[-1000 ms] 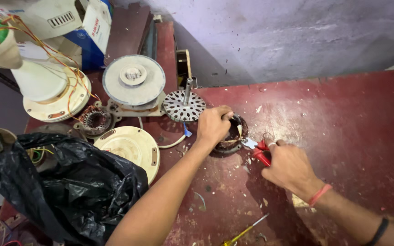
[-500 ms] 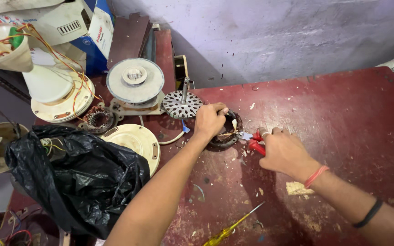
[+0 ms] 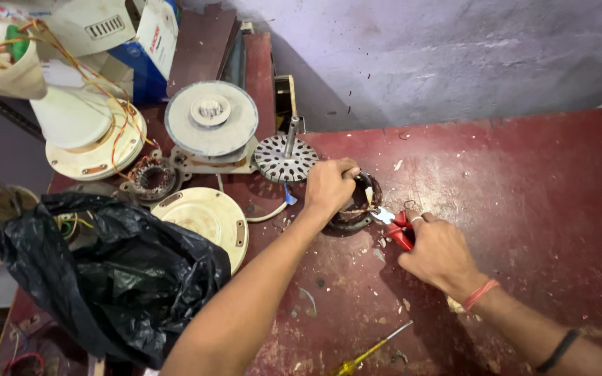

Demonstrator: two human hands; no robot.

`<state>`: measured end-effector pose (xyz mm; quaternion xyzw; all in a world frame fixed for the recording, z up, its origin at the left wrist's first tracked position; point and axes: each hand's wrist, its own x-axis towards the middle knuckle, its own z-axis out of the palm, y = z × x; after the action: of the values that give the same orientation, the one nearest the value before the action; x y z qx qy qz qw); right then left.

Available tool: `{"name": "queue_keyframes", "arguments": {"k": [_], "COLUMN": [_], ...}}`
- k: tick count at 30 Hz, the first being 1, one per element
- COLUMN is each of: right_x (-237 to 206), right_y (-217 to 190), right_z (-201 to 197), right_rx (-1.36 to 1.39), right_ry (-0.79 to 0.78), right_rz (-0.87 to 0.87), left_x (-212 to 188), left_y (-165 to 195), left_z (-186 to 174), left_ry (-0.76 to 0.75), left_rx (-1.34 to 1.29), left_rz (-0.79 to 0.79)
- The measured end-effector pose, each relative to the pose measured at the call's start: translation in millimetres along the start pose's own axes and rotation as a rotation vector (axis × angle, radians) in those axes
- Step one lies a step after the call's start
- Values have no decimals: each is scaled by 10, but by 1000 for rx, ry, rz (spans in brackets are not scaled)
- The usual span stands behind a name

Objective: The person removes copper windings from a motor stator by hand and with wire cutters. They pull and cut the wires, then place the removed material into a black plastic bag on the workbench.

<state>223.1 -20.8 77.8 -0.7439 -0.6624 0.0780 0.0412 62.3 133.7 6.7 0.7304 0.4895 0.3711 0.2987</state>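
Observation:
My left hand (image 3: 329,186) rests on a round motor stator (image 3: 358,206) with dark copper windings and grips it on the dark red table (image 3: 524,188). My right hand (image 3: 437,252) holds red-handled pliers (image 3: 398,227), whose metal jaws touch the stator's right edge. Much of the stator is hidden under my left hand.
A perforated metal rotor with a shaft (image 3: 286,156) stands just behind the stator. Cream fan covers (image 3: 203,217) and a grey motor housing (image 3: 210,120) lie left. A black plastic bag (image 3: 106,271) sits at the front left. A yellow-handled screwdriver (image 3: 367,351) lies near the front edge.
The view has shifted slightly. Both hands stay at the stator, and my right hand with the pliers has edged a little closer to it.

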Motion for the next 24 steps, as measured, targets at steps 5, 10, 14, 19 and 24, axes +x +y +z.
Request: {"name": "queue_keyframes", "arguments": {"k": [5,10,14,19,24], "right_x": [-89,-84,-39,109,148], "right_y": [40,53,25,-25,-34], "right_z": [154,3,-202,-376,-341], "right_rx": [93,-35,-153,-205,-274], "right_ry": [119,7,-60,-163,-278], "right_rz": [7,-38,-80,-131,-66], "left_x": [-8,-4,1,-26,-71], "left_y": [1,-9,-29,-8,47], "left_z": [-23,-46,-33,-41,-60], "left_ry": [41,35,33,38,45], "left_rx": [-28,-28,-29,-54,-62], "left_rz": [66,103,94,113,49]}}
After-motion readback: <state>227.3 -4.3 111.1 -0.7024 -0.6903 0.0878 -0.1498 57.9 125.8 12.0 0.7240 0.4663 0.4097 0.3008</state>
